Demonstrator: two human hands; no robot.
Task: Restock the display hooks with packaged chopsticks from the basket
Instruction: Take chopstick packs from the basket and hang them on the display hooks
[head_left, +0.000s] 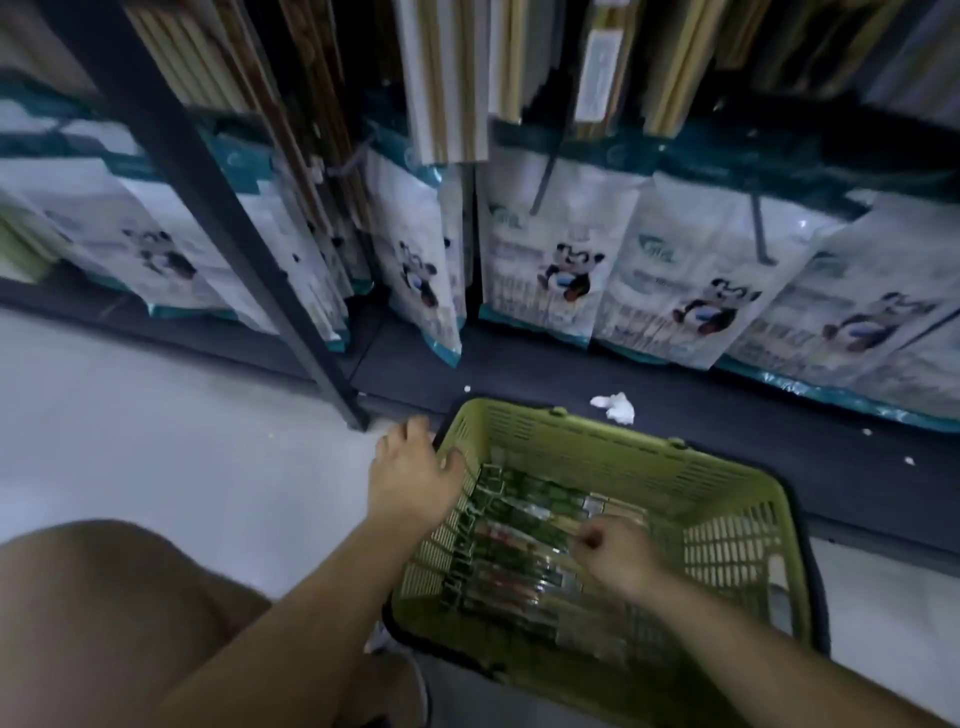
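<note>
Low at the left, a bare knee (104, 597) fills the corner. Beside it, the left hand (410, 478) grips the rim of the basket (649, 462), thumb inside. Packs (514, 545) lie flat in the basket. The right hand (618, 558) curls over them; blur hides whether it grips 1.

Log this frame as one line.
phase: pick | left hand: grips rim of green slotted plastic basket | right hand: curled over clear-wrapped chopstick packs inside, grasp unclear
</note>
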